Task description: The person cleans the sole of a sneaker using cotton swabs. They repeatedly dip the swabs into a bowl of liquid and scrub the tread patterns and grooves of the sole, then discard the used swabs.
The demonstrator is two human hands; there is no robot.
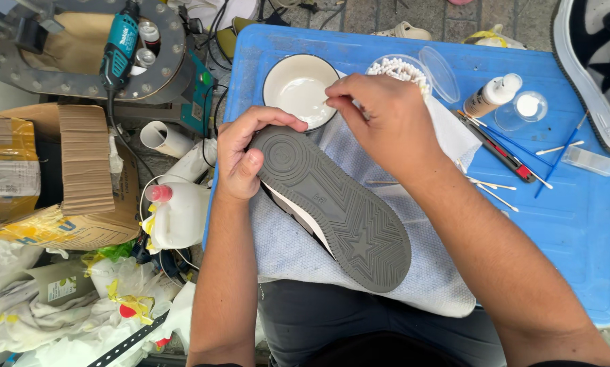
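Note:
A sneaker [332, 204] lies sole-up on a white cloth [427, 272] spread over my lap and the blue table [577, 224]. Its grey rubber sole faces me. My left hand [240, 156] grips the toe end of the sneaker. My right hand [380, 119] is above the shoe with its fingers pinched on a thin cotton swab, whose tip reaches into a white bowl [298, 88] with a dark rim. Most of the swab is hidden by my fingers.
A round clear tub of cotton swabs [400, 69] and its lid [439, 73] sit behind my right hand. A white squeeze bottle [492, 95], a small clear dish [526, 107], brushes and used swabs lie at right. Another sneaker [594, 68] is top right. Cardboard box, jug and clutter at left.

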